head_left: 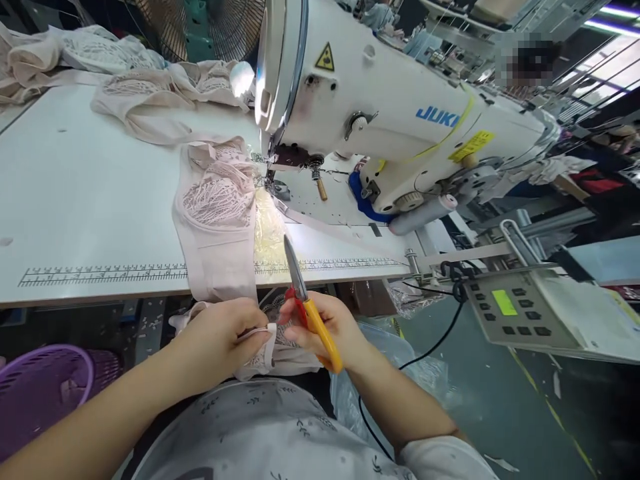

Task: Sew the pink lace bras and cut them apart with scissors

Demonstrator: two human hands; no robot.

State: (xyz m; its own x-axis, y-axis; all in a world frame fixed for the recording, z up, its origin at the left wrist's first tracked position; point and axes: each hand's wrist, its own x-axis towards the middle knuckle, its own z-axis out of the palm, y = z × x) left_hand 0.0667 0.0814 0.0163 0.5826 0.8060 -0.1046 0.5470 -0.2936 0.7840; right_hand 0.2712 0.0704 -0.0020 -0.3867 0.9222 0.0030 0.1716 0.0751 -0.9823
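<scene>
A pale pink lace bra (pixel 215 200) lies over the front edge of the sewing table, its upper side at the needle of the sewing machine (pixel 380 100). Its lower part hangs down toward my lap. My left hand (pixel 233 337) pinches the edge of this fabric, where a narrow whitish band (pixel 271 347) shows beside the thumb. Close by on the right, my right hand (pixel 325 327) grips scissors (pixel 315 323) with orange and red handles. Their blades point up and away, apart from the fabric, and look closed.
More bras (pixel 145 100) are heaped at the back left, before a fan (pixel 200 30). A purple basket (pixel 50 393) stands at lower left. To the right are a control panel (pixel 520 307), a hanging black cable (pixel 435 353) and a plastic bag (pixel 420 380). A ruler strip (pixel 105 273) runs along the table edge.
</scene>
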